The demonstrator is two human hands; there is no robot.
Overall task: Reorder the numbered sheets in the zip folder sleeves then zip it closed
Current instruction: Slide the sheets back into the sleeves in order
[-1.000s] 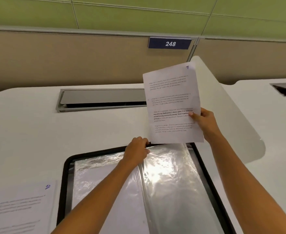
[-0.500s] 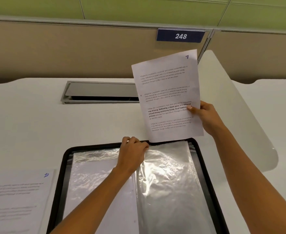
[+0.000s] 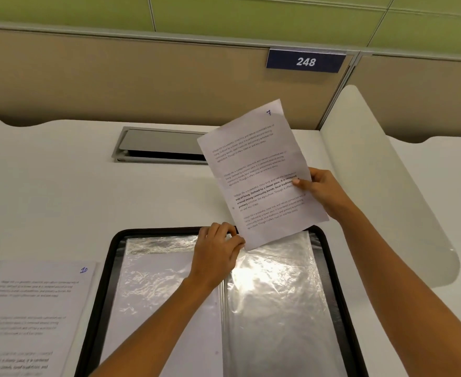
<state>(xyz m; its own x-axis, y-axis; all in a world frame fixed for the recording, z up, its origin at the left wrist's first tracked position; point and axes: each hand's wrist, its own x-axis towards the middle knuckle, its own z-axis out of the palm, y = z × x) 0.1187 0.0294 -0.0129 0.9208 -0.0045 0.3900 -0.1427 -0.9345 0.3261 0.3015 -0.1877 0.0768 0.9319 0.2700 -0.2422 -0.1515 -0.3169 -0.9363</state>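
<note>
Sheet 7: pinched by right hand, tilted, lower corner at mouth of right sleeve, likely for insertion. Left hand: pinches sleeve top, seemingly holding it open. Zip folder: unzipped flat on surface.

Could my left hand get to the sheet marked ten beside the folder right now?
Probably yes: the sheet marked ten lies uncovered left of the folder, with nothing between. But the left hand pinches the sleeve and would have to let go.
</note>
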